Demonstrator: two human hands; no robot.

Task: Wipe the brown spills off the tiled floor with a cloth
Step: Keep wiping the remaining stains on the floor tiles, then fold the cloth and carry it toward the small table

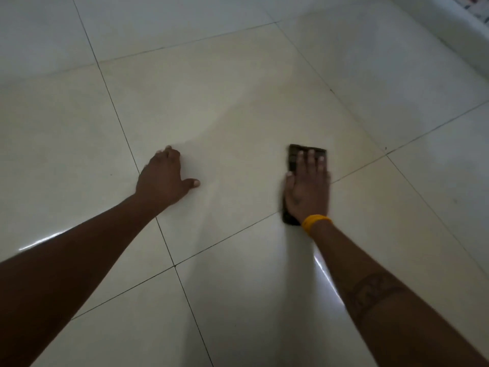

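A dark folded cloth [295, 154] lies flat on the pale tiled floor [238, 102], right of centre. My right hand [308, 189] presses on it with straight fingers, palm down, covering most of it; a yellow band sits on that wrist. My left hand [164, 178] rests on the floor to the left, thumb spread to the right, fingers bent at the tips, holding nothing. A faint streaky smear [211, 123] shows on the tile between and beyond the hands. I see no distinct brown spill.
Dark grout lines cross the floor in a grid. A white ledge or wall base [455, 30] runs along the top right corner. Glare streaks lie beside both forearms.
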